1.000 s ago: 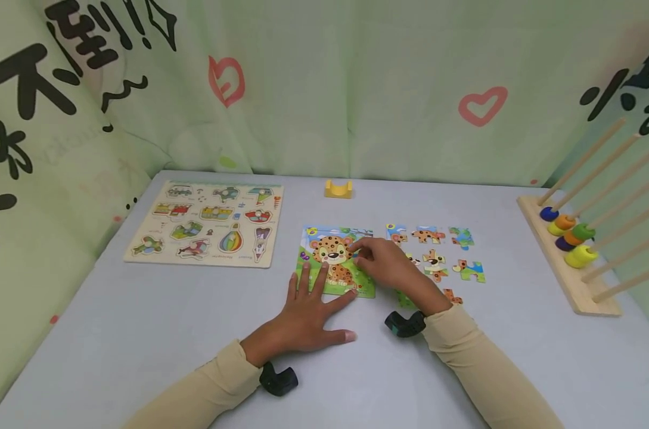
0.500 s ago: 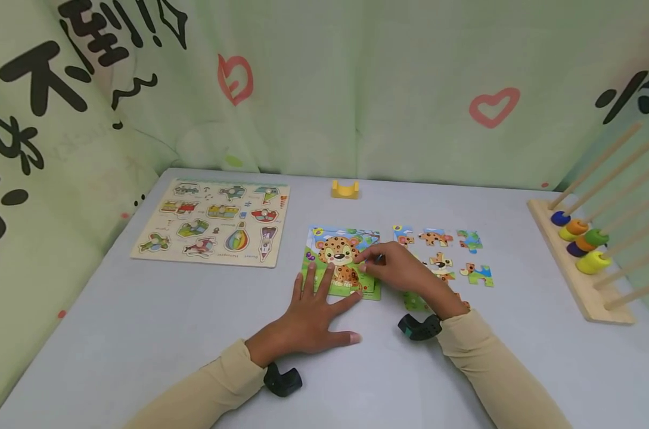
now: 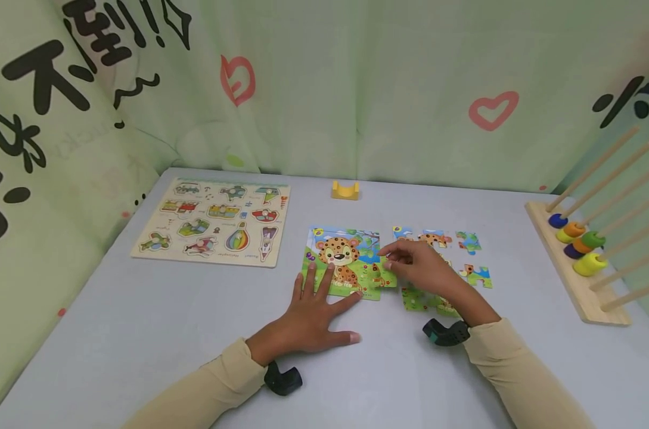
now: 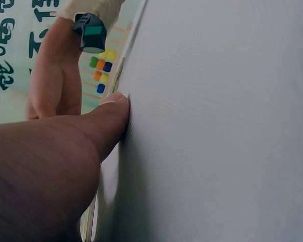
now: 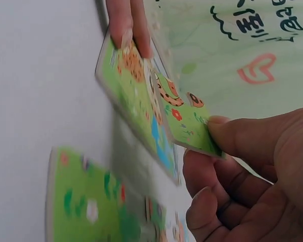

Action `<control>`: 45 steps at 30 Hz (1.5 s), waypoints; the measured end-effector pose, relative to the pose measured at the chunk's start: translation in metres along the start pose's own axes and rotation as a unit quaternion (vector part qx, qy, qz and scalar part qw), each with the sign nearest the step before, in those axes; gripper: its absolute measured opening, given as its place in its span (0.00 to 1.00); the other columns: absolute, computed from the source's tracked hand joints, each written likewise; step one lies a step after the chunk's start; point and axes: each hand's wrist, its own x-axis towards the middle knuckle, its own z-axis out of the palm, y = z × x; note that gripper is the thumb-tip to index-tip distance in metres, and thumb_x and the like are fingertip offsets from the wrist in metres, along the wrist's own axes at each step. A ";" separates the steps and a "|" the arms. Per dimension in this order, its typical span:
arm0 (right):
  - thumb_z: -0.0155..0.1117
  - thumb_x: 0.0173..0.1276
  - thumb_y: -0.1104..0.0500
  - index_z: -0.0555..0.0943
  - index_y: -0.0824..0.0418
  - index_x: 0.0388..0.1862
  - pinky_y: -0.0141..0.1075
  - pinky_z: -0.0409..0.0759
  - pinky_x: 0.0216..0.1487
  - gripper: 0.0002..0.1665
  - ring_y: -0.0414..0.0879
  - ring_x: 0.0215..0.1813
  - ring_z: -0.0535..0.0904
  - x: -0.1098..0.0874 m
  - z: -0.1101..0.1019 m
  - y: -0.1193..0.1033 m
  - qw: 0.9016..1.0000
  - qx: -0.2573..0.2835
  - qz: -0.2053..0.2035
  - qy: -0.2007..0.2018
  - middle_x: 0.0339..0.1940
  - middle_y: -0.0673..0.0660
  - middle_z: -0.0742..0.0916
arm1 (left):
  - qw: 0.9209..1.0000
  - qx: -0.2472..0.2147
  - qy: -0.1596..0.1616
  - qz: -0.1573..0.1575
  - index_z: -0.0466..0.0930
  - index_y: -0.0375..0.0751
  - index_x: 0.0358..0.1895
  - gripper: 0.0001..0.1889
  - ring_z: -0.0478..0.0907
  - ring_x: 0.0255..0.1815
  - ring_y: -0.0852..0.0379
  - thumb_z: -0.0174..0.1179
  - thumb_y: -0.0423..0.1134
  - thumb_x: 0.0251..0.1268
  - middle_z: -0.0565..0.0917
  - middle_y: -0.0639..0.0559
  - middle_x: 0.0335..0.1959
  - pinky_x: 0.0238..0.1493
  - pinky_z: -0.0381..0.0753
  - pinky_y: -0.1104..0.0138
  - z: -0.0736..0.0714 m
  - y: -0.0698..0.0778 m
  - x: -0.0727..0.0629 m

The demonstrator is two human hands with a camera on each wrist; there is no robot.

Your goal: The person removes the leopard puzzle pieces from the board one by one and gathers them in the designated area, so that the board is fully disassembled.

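A leopard jigsaw board (image 3: 341, 253) lies on the table in front of me. My left hand (image 3: 308, 325) is spread flat, with its fingertips on the board's lower edge and its thumb out on the tabletop. My right hand (image 3: 426, 271) pinches a green puzzle piece (image 5: 187, 123) between thumb and fingers; red flowers and a spotted leopard part are printed on it. In the head view this piece overlaps the board's right edge; in the right wrist view it is tilted above the board's surface. The left wrist view shows mostly my left thumb (image 4: 113, 113) against the tabletop.
Several loose puzzle pieces lie right of the board, among them a blue-green one (image 3: 469, 241) and a green one (image 3: 414, 300). A wooden vehicle puzzle (image 3: 211, 221) is at the back left, a yellow block (image 3: 345, 190) behind, and a wooden peg rack (image 3: 581, 268) with coloured beads at the right.
My right hand has moved right from over the board to just past its edge, and the pinched green piece now shows in its fingers. The left hand stays on the board. The head view has shifted slightly.
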 end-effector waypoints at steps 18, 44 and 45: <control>0.62 0.72 0.57 0.82 0.65 0.55 0.33 0.79 0.40 0.18 0.50 0.47 0.79 -0.063 -0.060 0.045 0.997 -0.026 0.072 0.013 0.49 0.59 0.86 | 1.000 -0.008 0.003 -0.008 0.57 0.69 0.75 0.39 0.21 0.74 0.31 0.52 0.72 0.60 0.34 0.37 0.78 0.67 0.29 0.37 0.006 0.001 0.000; 0.65 0.69 0.56 0.82 0.68 0.51 0.32 0.76 0.32 0.19 0.47 0.38 0.75 -0.097 -0.070 0.091 0.987 -0.070 0.136 0.038 0.42 0.60 0.85 | 1.000 -0.006 0.001 -0.010 0.56 0.70 0.75 0.39 0.21 0.74 0.33 0.52 0.72 0.60 0.34 0.39 0.78 0.67 0.29 0.38 0.003 0.008 0.006; 0.66 0.68 0.57 0.82 0.68 0.51 0.32 0.75 0.31 0.18 0.46 0.37 0.75 -0.097 -0.069 0.091 0.987 -0.075 0.134 0.042 0.40 0.59 0.85 | 1.000 -0.007 -0.001 -0.010 0.56 0.69 0.75 0.39 0.21 0.74 0.32 0.53 0.71 0.60 0.34 0.39 0.78 0.67 0.28 0.37 0.002 0.008 0.006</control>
